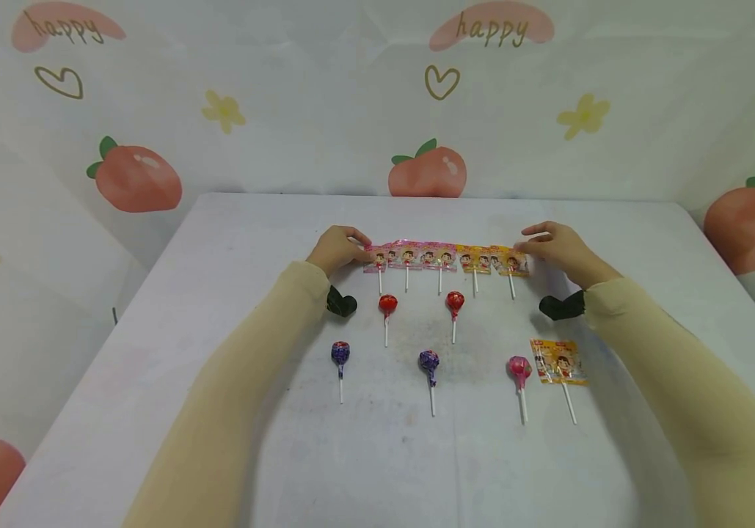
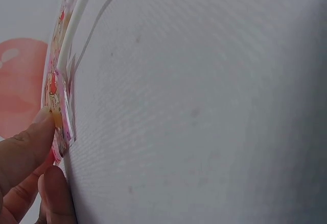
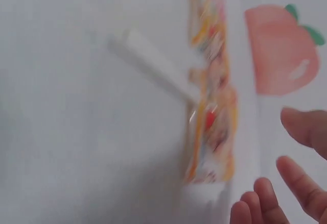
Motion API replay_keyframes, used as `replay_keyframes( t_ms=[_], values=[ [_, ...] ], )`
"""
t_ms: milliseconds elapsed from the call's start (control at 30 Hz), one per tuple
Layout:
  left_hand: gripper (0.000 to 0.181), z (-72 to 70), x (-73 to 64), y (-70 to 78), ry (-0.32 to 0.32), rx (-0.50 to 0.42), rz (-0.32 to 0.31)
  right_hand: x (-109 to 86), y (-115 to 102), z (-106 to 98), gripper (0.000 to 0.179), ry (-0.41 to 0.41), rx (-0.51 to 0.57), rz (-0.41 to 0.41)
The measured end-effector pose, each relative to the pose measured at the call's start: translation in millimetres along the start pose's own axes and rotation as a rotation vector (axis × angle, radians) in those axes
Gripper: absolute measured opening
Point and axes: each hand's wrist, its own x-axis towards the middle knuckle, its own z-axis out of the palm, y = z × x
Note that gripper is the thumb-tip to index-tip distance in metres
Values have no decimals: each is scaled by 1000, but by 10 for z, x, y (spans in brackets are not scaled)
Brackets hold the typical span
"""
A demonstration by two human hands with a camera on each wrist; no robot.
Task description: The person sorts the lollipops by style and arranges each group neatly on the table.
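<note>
At the left end of a row of flat-packed lollipops, my left hand pinches the edge of a pink-wrapped lollipop. The left wrist view has the thumb pressed on its wrapper. More pink packs and two orange-wrapped ones continue the row, sticks toward me. My right hand is beside the orange-wrapped lollipop at the right end. In the right wrist view its fingers are spread and apart from that orange pack, which is blurred.
Nearer me lie two red round lollipops, two purple ones and a pink round one. Another orange flat-packed lollipop lies at the front right. A printed cloth hangs behind the white table.
</note>
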Motion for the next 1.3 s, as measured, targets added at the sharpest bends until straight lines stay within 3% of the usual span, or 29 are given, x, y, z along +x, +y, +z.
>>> replay_keyframes(
  t_ms=[133, 300, 567, 700, 867, 1100, 1167, 1300],
  values=[
    [31, -1, -14, -5, -1, 0, 14, -136, -45, 10, 63, 13, 89, -34],
    [32, -3, -20, 1, -4, -5, 11, -366, -84, 12, 57, 41, 121, -125],
    [32, 2, -18, 2, -2, -1, 19, -724, -57, -16, 34, 102, 198, -258],
    [31, 4, -10, -7, -2, -18, 17, -885, -24, -58, 26, 82, 331, -351],
    [31, 4, -2, -9, -1, -17, 17, -1060, 56, -80, 26, 95, 346, -389],
    [31, -1, -25, 5, 2, -5, 22, -1214, 269, -25, 30, -9, 538, -468],
    [31, -2, -35, 5, 3, -9, 21, -1249, 320, 2, 31, 3, 485, -458],
    [30, -1, -46, 2, 9, -22, 23, -1314, 404, 49, 29, 62, 249, -401]
  ],
)
